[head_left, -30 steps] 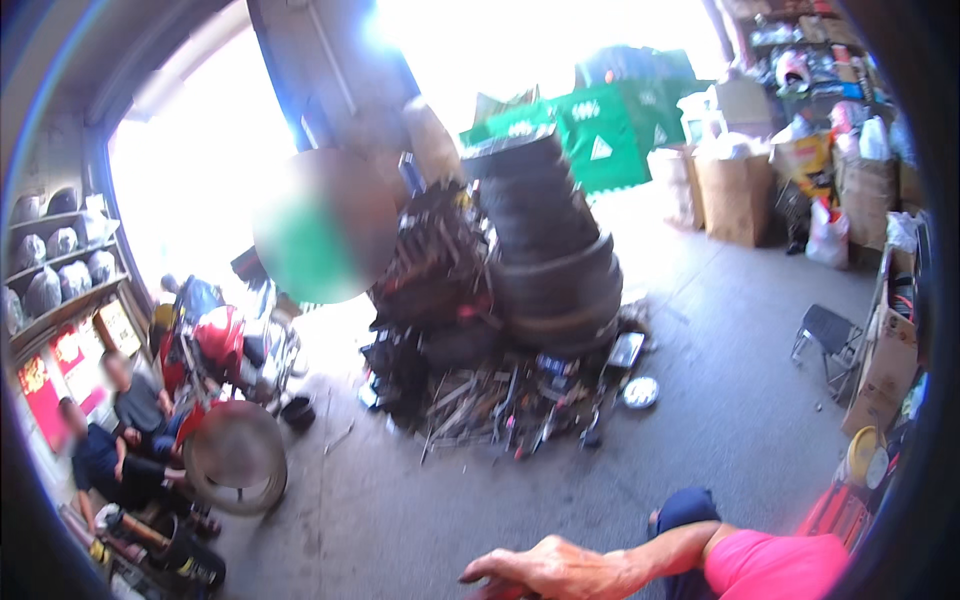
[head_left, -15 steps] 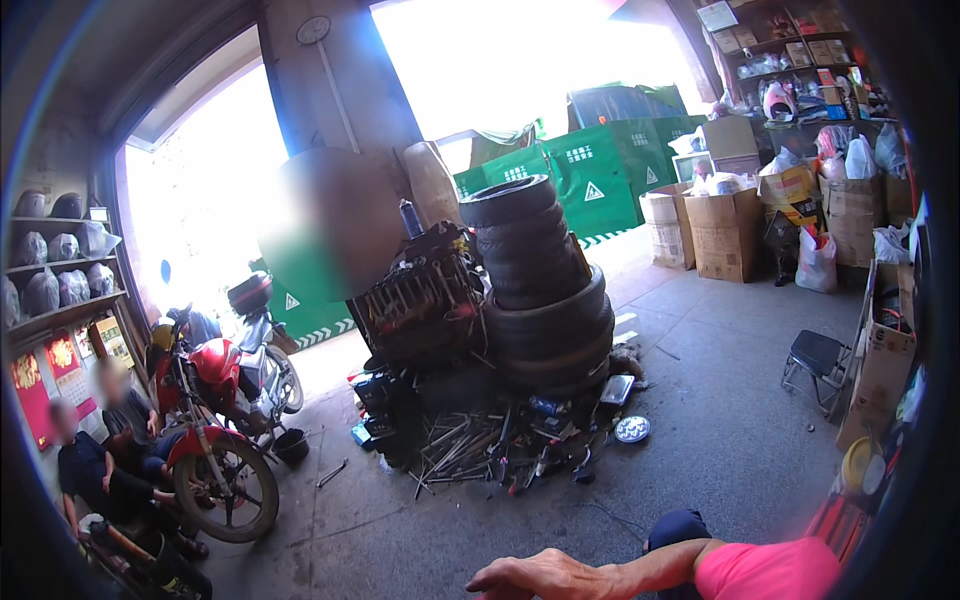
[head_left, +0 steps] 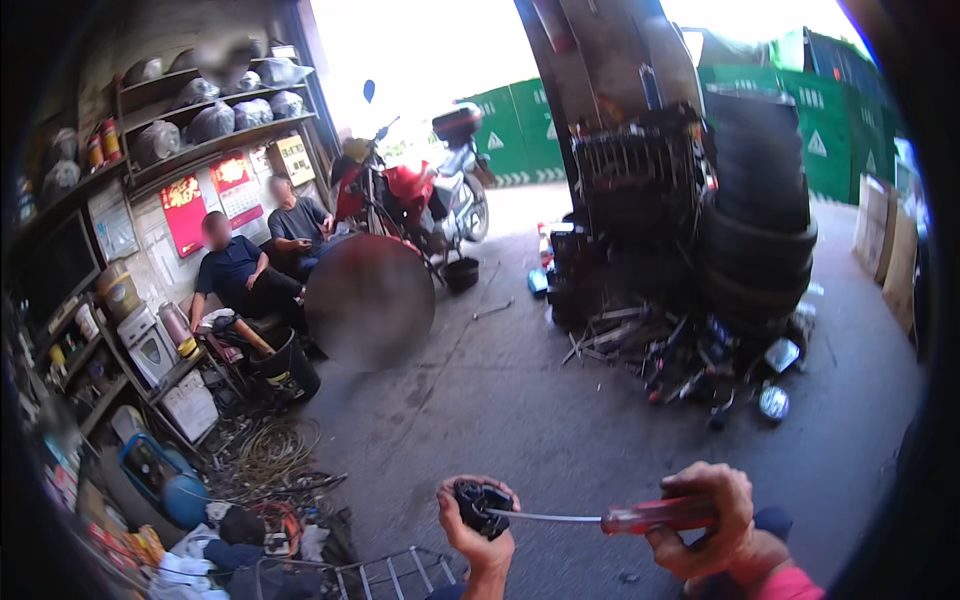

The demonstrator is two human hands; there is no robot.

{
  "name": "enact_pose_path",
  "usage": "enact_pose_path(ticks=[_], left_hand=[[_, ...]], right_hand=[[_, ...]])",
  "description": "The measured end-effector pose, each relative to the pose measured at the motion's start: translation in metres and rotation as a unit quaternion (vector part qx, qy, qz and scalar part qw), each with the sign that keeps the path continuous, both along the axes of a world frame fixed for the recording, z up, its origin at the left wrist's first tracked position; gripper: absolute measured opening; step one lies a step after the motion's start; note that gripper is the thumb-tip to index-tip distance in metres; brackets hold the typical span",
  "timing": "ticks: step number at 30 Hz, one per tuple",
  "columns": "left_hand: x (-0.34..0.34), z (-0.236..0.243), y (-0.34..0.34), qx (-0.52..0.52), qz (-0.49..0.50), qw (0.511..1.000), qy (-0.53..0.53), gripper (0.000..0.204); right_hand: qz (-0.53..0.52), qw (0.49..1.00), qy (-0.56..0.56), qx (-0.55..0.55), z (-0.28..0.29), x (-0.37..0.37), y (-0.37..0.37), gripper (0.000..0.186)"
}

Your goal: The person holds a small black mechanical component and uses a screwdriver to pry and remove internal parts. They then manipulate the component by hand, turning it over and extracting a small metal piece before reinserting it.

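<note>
My left hand [head_left: 482, 548] cups a small black part [head_left: 480, 496], its fingers curled around the edges; the part's exact kind cannot be made out. In my right hand [head_left: 722, 520] is a screwdriver [head_left: 655, 516] with a red handle and a long thin metal shaft. The shaft points left, and its tip meets the black part. Both hands are held up at the lower middle and right, above the grey floor.
Coiled cable [head_left: 270, 455] and clutter lie at the lower left, beside a metal rack [head_left: 395, 578]. Two people sit near a red motorcycle [head_left: 408, 182]. Loose tools [head_left: 610, 335] surround a tall stack of tyres [head_left: 755, 200]. A black bucket [head_left: 288, 368] stands left.
The view has swung left. My left hand has come into view with the black part. My right hand now shows a screwdriver, its tip at that part.
</note>
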State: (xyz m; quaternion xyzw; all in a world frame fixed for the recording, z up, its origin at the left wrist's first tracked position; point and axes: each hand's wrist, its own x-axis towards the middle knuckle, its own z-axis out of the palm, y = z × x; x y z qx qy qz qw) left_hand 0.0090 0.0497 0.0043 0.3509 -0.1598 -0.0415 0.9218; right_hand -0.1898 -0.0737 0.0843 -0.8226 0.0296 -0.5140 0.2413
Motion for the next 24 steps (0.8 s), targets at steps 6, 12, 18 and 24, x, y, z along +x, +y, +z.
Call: enact_pose_path(ticks=[6,12,18,24], left_hand=[[-0.001,0.011,0.012,0.013,0.024,0.999,0.032,0.047],[-0.006,0.015,-0.002,-0.025,-0.021,0.999,0.012,0.053],[-0.004,0.016,0.014,-0.013,-0.024,1.000,-0.002,0.054],[-0.005,0.020,0.017,-0.025,-0.045,0.998,-0.026,0.064]], right_hand=[[0.100,0.990,0.087,-0.046,0.025,0.000,-0.007,0.050],[0.078,0.996,0.052,0.006,0.026,-0.002,-0.007,0.059],[0.028,0.992,0.126,0.008,0.017,-0.013,0.005,0.065],[0.083,0.992,0.091,0.039,0.022,-0.012,0.006,0.059]])
